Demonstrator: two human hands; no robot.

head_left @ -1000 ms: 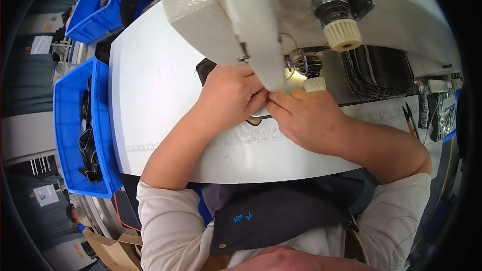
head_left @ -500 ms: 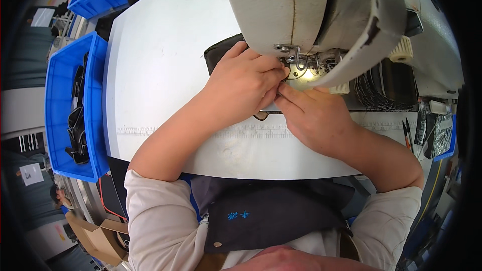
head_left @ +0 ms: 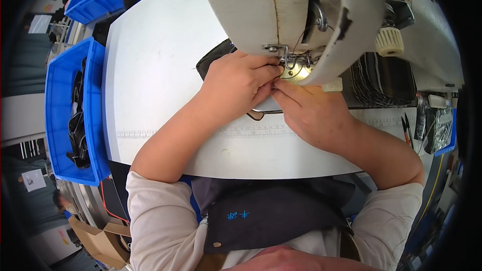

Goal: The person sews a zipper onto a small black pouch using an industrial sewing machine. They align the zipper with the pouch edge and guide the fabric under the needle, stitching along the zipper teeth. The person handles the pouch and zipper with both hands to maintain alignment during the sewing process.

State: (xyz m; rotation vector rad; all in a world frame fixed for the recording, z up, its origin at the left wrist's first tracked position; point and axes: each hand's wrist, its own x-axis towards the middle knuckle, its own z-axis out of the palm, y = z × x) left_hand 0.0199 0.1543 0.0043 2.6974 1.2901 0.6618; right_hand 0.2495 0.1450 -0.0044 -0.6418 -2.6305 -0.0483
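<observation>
A dark fabric piece (head_left: 215, 57) lies under the head of a white sewing machine (head_left: 246, 7), its corner showing past my left hand. My left hand (head_left: 240, 84) is closed on this fabric, thumb and fingertips pressed together just left of the presser foot (head_left: 287, 60). My right hand (head_left: 317, 115) pinches at the fabric's near edge, its fingertips almost meeting the left ones in front of the lit metal needle plate (head_left: 299, 73). Below the fingers a small tan-lined loop (head_left: 256, 116) pokes out. The fingers hide most of the fabric between them.
Stacked dark pieces with loose threads (head_left: 384, 83) lie right of the needle. A printed ruler (head_left: 201, 131) crosses the white table (head_left: 150, 70). Blue bins (head_left: 94, 120) with dark pieces stand at the left. Pointed tools (head_left: 407, 129) and a clear packet (head_left: 440, 130) sit far right.
The machine and hands appear slightly further left as the view shifts. The fabric's visible corner is tilted a little more. Both hands keep their closed grip near the presser foot.
</observation>
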